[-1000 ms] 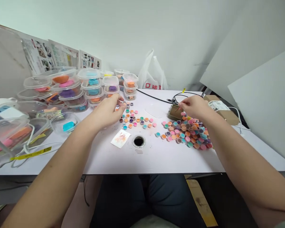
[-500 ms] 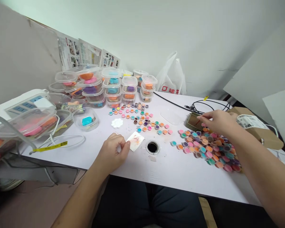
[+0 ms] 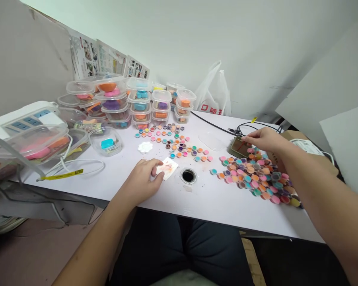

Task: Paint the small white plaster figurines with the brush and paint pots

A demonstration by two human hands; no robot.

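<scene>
My left hand [image 3: 143, 178] rests on the table, thumb and index finger apart at the near edge of a paint-stained white tissue [image 3: 168, 168]. Over at the right, my right hand [image 3: 264, 141] pinches a thin reddish stick [image 3: 240, 145], which looks like a slim paintbrush. Its lower end points into a small container of murky brownish-green water [image 3: 236, 150]; the tip cannot be made out. Just below that hand lies a heap of small lidded paint pots [image 3: 256, 174] in many colours. More paint-pot strips [image 3: 183, 147] spread across the table's middle, beside a white flower-shaped palette [image 3: 144, 147].
Clear tubs of coloured clay [image 3: 140, 107] are stacked at the back left. An opened tub with blue clay [image 3: 106, 143] stands nearer. A power strip [image 3: 30, 121], black cable [image 3: 210, 124], plastic bag [image 3: 213, 95] and cardboard package [image 3: 310, 155] surround the work area. A round hole [image 3: 188, 176] pierces the table.
My left hand's fingers have uncurled from a loose fist and reached the tissue's edge. My right hand still pinches the stick over the water container. The whole view has shifted slightly.
</scene>
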